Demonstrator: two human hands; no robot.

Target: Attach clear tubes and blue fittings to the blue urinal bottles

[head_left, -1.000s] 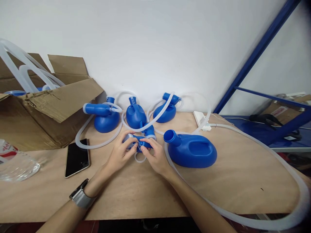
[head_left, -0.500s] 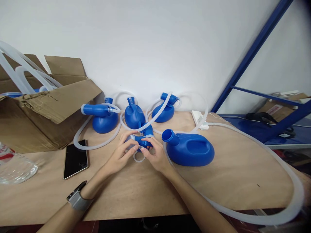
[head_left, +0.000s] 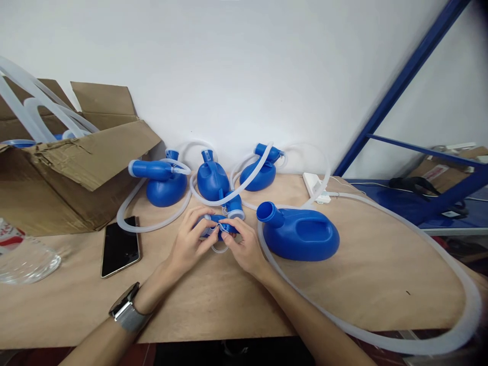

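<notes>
My left hand (head_left: 192, 236) and my right hand (head_left: 244, 246) meet at the middle of the table, both closed on a short blue plastic tube piece (head_left: 216, 218). Thumbs and forefingers pinch at a thin whitish strap on its near side, partly hidden by the fingers. From it a small pale loop (head_left: 219, 250) hangs just below. Right of my hands lies a blue urinal bottle (head_left: 305, 239) with its wide mouth uncovered. Just beyond my fingers is a blue tubular head (head_left: 234, 203) with a pale rim.
Three more blue bottles (head_left: 166, 190) with pale hoses stand along the wall. A long hose (head_left: 430, 345) sweeps past the right table edge. Leftward are an open carton (head_left: 72, 188), a phone (head_left: 121, 248) and a clear plastic bottle (head_left: 28, 259). A white power strip (head_left: 315, 188) sits at the back.
My fingertips have shifted slightly on the tube piece, and the thumbs now sit higher, at the strap. The whole view has moved a little.
</notes>
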